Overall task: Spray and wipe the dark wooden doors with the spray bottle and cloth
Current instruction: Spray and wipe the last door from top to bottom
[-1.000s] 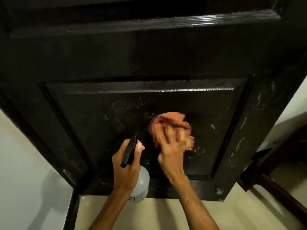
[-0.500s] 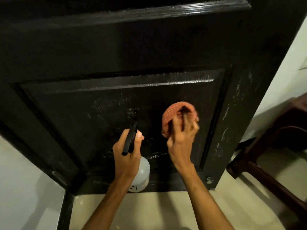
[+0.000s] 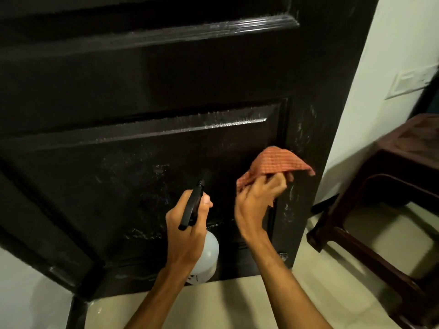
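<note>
Holding one spray bottle (image 3: 207,254), one cloth (image 3: 273,161)

A home room: dark panelled door (image 3: 166,115) ahead; pale tiled floor (image 3: 237,302); dark wooden chair (image 3: 380,186) at 3 o'clock; wall switch plate (image 3: 411,84) at 2 o'clock.

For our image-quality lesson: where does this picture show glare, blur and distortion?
Head view: glare streaks the moulding of the door; the right hand gripping the cloth is motion-blurred; the wide lens bows the door's edges; the stool sits dim.
</note>
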`<state>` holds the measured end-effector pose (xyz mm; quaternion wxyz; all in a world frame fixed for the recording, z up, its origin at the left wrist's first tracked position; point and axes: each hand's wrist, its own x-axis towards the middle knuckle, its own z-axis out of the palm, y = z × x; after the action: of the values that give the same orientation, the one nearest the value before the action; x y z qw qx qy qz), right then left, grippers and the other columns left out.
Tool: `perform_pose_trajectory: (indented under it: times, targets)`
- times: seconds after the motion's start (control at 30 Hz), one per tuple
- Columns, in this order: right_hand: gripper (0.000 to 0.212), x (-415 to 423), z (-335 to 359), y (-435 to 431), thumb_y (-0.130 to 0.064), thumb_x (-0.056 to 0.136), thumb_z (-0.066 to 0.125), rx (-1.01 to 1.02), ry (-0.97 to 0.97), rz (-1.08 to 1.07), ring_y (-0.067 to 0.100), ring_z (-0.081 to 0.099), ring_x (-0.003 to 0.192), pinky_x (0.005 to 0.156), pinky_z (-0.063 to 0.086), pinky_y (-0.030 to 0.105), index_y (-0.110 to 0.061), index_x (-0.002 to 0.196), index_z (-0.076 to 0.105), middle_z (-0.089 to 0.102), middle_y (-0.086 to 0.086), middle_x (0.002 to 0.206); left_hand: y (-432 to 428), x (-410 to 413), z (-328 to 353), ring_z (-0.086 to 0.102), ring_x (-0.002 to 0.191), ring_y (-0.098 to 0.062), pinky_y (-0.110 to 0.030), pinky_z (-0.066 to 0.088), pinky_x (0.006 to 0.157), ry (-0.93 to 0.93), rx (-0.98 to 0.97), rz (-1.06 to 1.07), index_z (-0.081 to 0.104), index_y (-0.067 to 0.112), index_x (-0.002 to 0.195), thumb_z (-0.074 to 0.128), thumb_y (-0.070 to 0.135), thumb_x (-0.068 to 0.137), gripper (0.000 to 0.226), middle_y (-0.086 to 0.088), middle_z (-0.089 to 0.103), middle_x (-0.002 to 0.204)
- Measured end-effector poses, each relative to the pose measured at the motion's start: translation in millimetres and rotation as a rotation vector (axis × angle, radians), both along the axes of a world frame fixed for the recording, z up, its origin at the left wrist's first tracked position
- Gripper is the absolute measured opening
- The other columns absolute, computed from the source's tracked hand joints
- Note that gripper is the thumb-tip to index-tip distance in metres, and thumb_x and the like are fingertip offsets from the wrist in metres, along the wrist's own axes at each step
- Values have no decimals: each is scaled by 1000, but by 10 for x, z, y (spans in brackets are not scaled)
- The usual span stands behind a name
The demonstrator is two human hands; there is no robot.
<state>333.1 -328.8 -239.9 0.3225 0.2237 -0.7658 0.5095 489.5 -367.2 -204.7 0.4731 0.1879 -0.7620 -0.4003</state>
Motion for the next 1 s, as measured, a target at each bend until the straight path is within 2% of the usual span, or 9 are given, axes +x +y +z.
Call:
perform_pose_trajectory:
  times: [0.1, 0.23, 0.37, 0.43, 0.53, 0.6, 0.67, 0.83, 1.0]
  targets:
    - [58, -152, 239, 68, -1, 70, 69, 198, 251, 95, 38, 34, 106, 90, 44, 61, -11, 121, 43, 31, 15, 127, 73, -78, 48, 65, 62, -16, -29, 51, 63, 25, -1, -21, 67, 19, 93, 55, 28, 104, 19, 2, 72, 87]
    - [47, -509, 567, 156, -14, 84, 64, 14, 146, -72, 39, 32, 122, 98, 31, 54, -11, 126, 42, 28, 13, 142, 127, -212, 61, 65, 61, -17, -30, 52, 61, 37, -20, -35, 67, 17, 93, 55, 29, 104, 20, 2, 71, 86]
    - [39, -519, 289, 221, -3, 74, 53, -104, -78, -134, 43, 28, 133, 101, 33, 72, -1, 112, 44, 31, 17, 143, 178, -313, 83, 65, 61, -17, -28, 51, 60, 51, -25, -74, 68, 18, 94, 54, 29, 104, 20, 0, 70, 84]
    - [38, -541, 229, 284, 0, 71, 60, 0, -2, -79, 42, 31, 129, 100, 35, 65, 2, 108, 52, 34, 15, 136, 200, -383, 100, 63, 58, -17, -28, 51, 56, 47, -25, -88, 68, 17, 94, 55, 28, 104, 19, 0, 69, 84]
    - [37, -758, 413, 461, -9, 80, 59, 129, 221, -29, 38, 33, 116, 96, 33, 55, -8, 117, 50, 36, 11, 126, 271, -461, 117, 63, 56, -15, -25, 51, 55, 49, -33, -123, 68, 17, 94, 55, 30, 104, 21, 1, 70, 83]
    - [38, -923, 520, 516, -12, 86, 48, -15, 158, -124, 36, 34, 114, 96, 29, 49, -10, 124, 43, 37, 13, 130, 309, -515, 120, 65, 60, -14, -24, 52, 59, 49, -36, -132, 68, 17, 95, 55, 35, 103, 24, 2, 71, 85]
    - [45, -906, 386, 560, -6, 82, 45, -112, 38, -161, 40, 35, 120, 103, 28, 52, -5, 127, 35, 40, 21, 138, 356, -561, 98, 65, 60, -13, -24, 51, 60, 39, -18, -148, 67, 17, 93, 54, 38, 102, 27, 1, 71, 84]
    - [57, -547, -567, 683, 5, 77, 48, 76, -171, 45, 56, 46, 118, 104, 39, 66, -8, 130, 32, 42, 27, 131, 527, -678, 47, 58, 52, -13, -31, 48, 55, -18, 19, -194, 64, 16, 83, 56, 48, 100, 37, -2, 66, 72]
    - [54, -698, 312, 689, 12, 73, 55, -63, 54, 46, 56, 44, 122, 104, 42, 59, -10, 118, 38, 31, 5, 128, 579, -680, 63, 61, 58, -12, -25, 50, 59, 28, 1, -182, 67, 15, 88, 55, 39, 103, 30, 1, 67, 75]
